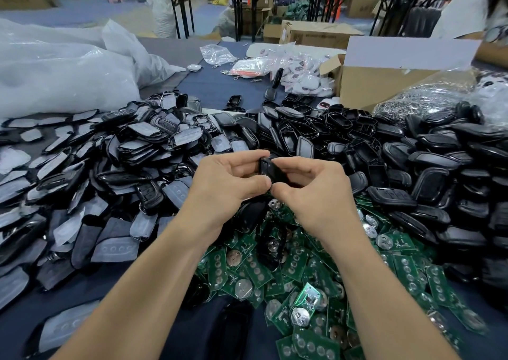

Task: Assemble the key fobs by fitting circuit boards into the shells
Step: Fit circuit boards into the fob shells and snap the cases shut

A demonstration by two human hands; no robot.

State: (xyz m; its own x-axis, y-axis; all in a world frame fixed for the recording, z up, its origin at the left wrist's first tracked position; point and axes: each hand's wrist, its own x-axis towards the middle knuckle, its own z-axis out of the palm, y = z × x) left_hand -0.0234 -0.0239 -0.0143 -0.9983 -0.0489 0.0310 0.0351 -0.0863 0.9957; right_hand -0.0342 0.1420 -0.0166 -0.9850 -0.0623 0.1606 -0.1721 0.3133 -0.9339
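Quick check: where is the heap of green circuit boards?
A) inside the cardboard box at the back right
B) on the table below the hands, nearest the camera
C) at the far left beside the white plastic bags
B: the green circuit boards lie heaped on the table under the forearms, while the left hand and right hand pinch a black shell above them.

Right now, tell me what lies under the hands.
A pile of green circuit boards. The fingers cover the held black shell, so its inside cannot be seen.
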